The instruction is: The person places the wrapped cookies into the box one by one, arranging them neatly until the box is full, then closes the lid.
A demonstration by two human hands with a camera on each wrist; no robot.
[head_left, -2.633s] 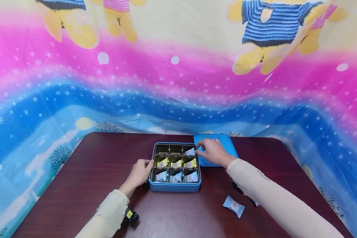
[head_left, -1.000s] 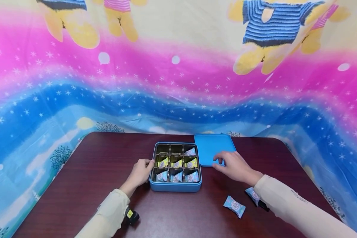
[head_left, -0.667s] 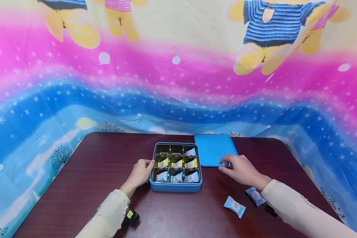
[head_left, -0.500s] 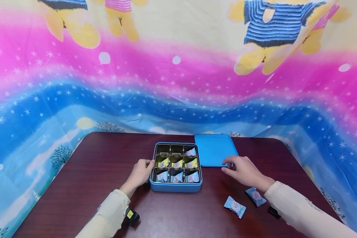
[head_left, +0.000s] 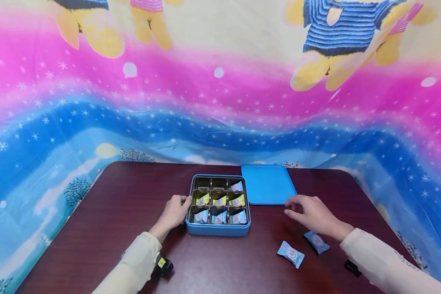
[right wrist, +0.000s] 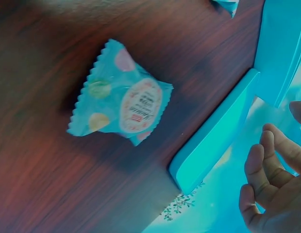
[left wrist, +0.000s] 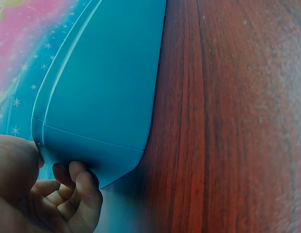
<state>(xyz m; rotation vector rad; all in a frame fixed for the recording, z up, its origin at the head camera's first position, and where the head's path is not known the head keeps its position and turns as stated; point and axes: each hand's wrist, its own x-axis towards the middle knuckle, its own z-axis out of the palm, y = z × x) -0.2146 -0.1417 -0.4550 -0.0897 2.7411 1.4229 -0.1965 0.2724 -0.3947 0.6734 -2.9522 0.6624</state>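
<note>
A blue square tin (head_left: pixel 218 231) with a divided insert sits mid-table. My left hand (head_left: pixel 172 213) holds its left side, thumb at the rim; in the left wrist view its fingers curl against the blue wall (left wrist: pixel 104 73). Blue-wrapped candies (head_left: pixel 218 217) fill the front row and yellow ones (head_left: pixel 219 200) the middle row. At the back, only the right compartment shows a candy (head_left: pixel 236 186). My right hand (head_left: pixel 314 213) hovers loosely curled, holding nothing, by the lid's near right corner. Two loose blue candies (head_left: pixel 291 255) lie below it; one candy (right wrist: pixel 121 97) fills the right wrist view.
The light-blue lid (head_left: pixel 270 184) lies flat behind and right of the tin, close against it. A patterned cloth (head_left: pixel 220 102) hangs behind the dark wooden table (head_left: pixel 132 192). Black wrist cameras (head_left: pixel 164 266) sit on both sleeves.
My right hand has drawn back from the tin's back-right compartment, moving right and nearer across the lid. The second loose candy has come into full view. My left hand stays on the tin.
</note>
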